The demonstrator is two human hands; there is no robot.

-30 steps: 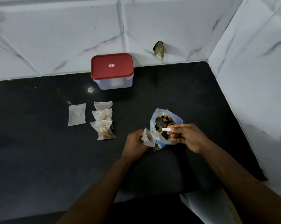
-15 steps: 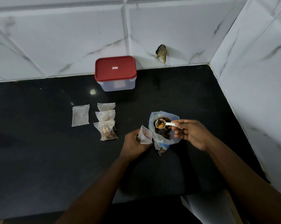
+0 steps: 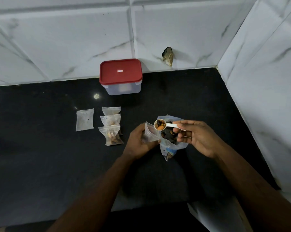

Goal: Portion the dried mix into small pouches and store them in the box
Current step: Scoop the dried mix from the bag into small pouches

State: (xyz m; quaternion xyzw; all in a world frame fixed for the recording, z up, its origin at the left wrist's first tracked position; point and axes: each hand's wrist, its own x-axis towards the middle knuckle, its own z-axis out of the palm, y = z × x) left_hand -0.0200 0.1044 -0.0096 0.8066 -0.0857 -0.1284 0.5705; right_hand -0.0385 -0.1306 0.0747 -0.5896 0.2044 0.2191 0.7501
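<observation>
My left hand [image 3: 138,143] grips a small clear pouch [image 3: 150,133] with its mouth held open and tilted toward the right. My right hand [image 3: 196,137] pinches the handle of a small white spoon [image 3: 165,125] loaded with dried mix, its bowl just above and right of the pouch mouth. Under the spoon stands the big open bag of dried mix [image 3: 170,143]. Three filled pouches [image 3: 112,125] lie in an overlapping column to the left, with a flat pouch [image 3: 84,119] beside them. The storage box [image 3: 121,77] with a red lid on stands at the back wall.
The black countertop [image 3: 41,164] is bounded by white marble tile walls at the back and right. A dark chipped hole [image 3: 168,56] shows in the back wall. A pale object [image 3: 213,216] lies off the counter's near right edge.
My right hand lifted the spoon, now loaded, out of the big bag and moved it left toward the pouch. My left hand kept hold of the pouch, raising it slightly.
</observation>
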